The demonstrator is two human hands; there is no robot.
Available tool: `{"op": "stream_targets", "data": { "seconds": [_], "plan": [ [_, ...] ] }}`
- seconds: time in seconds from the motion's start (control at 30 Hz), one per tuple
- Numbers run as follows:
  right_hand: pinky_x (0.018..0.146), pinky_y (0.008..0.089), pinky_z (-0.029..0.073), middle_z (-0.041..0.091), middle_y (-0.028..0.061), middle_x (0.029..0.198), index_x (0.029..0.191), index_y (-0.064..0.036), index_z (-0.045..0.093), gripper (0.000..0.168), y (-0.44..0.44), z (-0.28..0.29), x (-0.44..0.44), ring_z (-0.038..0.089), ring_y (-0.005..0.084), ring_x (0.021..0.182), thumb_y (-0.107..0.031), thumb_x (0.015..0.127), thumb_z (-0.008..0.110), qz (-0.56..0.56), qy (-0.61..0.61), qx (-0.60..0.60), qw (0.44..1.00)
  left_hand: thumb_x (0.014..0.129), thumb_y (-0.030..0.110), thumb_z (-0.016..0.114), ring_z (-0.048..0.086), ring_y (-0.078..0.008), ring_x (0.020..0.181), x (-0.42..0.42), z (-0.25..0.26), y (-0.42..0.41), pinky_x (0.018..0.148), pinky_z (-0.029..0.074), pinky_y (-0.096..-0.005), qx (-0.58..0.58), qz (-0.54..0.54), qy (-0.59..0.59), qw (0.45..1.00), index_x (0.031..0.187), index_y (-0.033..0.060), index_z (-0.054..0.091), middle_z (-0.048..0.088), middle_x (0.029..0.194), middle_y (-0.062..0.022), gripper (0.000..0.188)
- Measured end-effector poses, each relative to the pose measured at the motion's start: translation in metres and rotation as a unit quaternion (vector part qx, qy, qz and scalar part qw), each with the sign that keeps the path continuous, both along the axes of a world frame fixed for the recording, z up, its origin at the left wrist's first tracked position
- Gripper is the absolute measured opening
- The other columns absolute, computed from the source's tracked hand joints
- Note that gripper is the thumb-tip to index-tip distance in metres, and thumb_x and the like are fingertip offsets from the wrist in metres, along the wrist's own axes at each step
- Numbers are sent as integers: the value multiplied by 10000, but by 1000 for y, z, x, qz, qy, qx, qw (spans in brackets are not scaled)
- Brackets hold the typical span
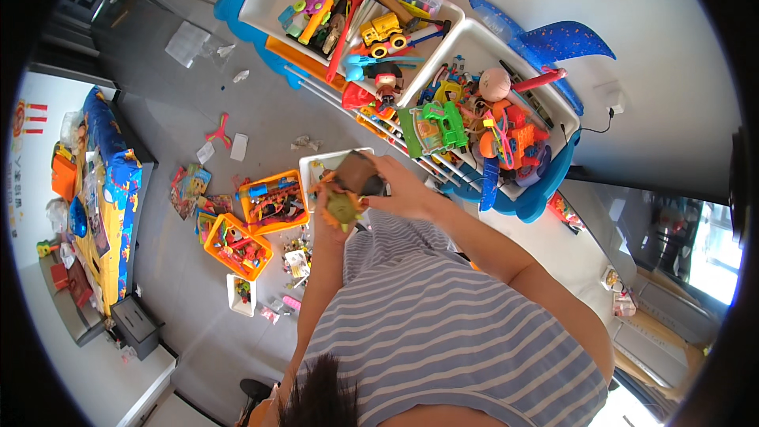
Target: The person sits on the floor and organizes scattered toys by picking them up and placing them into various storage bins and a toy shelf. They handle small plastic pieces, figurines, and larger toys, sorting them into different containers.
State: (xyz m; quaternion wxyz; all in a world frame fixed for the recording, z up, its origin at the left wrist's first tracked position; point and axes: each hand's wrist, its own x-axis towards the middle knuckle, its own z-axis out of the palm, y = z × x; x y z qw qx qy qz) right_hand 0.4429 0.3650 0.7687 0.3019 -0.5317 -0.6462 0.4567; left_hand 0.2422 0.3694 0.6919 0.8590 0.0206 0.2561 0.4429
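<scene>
My left hand (pixel 333 230) is closed around a green toy figure (pixel 344 207) with an orange frilled edge, perhaps a dinosaur. Right beside it, my right hand (pixel 404 188) grips a brown and black blocky object (pixel 358 173); its exact kind cannot be told. The two things overlap in view, and whether they are joined is unclear. Partly hidden behind both hands is a white plastic bin (pixel 306 167) on the floor with small items in it.
Orange bins (pixel 268 228) (pixel 214 255) of toys and a small white bin (pixel 232 302) stand on the grey floor. Loose small toys (pixel 296 246) lie close by. A storage rack holds white trays (pixel 252 9) (pixel 468 41) heaped with toys. At left is a bed (pixel 112 219).
</scene>
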Motion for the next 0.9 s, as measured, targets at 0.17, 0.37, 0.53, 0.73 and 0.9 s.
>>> {"op": "stream_targets", "data": {
  "seconds": [0.17,0.37,0.53,0.73,0.9],
  "plan": [
    [898,399,470,514,143,1208,1317,-106,475,604,55,-14,13,559,283,1056,-312,790,690,-13,-44,-123,991,841,582,540,386,-429,1270,-46,-2,-18,981,371,-611,31,81,-47,995,1420,125,324,411,1387,-178,769],
    [876,429,485,500,132,1211,1235,-143,497,526,102,-81,33,518,332,1095,-154,739,671,-191,-432,84,878,853,582,527,368,-451,1280,-80,-5,-50,958,384,-627,-20,153,-8,988,1406,146,348,398,1384,-201,727],
    [783,423,520,587,119,1041,1122,-163,560,309,125,-97,48,588,332,990,-82,825,533,-155,-423,148,880,871,574,509,379,-439,1277,-96,-4,-77,955,388,-628,-40,200,-12,979,1381,161,381,397,1388,-192,669],
    [810,336,498,650,117,1060,1146,-82,611,389,99,-35,60,645,241,931,49,788,534,-303,-185,243,903,882,532,506,435,-424,1232,-114,-14,-98,968,370,-632,-64,235,-14,970,1330,182,447,435,1362,-185,572],
    [810,266,530,616,132,1079,1164,42,535,309,40,-22,28,634,195,939,49,856,506,-349,319,-65,879,897,494,515,474,-401,1193,-127,-66,-117,1012,344,-607,-89,267,-27,959,1132,158,573,540,1254,-138,414]
  ]
}}
